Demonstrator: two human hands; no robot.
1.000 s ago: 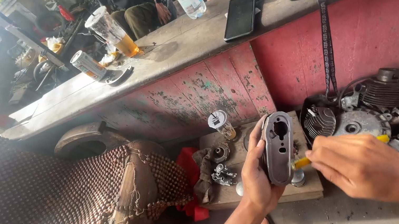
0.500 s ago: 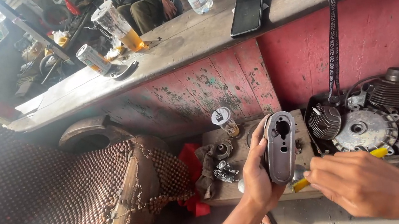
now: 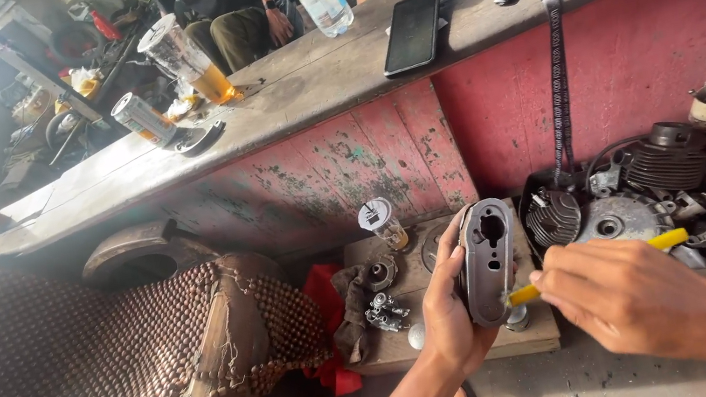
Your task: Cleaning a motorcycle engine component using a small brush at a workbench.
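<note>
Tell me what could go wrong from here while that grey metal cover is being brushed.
1. The left hand holds the grey oblong metal engine cover upright by one edge; pressure from the yellow-handled brush in the right hand might twist it loose.
2. If dropped, it could scatter the small metal parts on the wooden board.
3. Loosened grime may flick toward the sealed plastic cup nearby.

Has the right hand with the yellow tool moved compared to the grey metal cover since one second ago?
Yes. The right hand has moved lower along the grey metal cover: the yellow tool tip now touches near its bottom end, not its middle.
</note>
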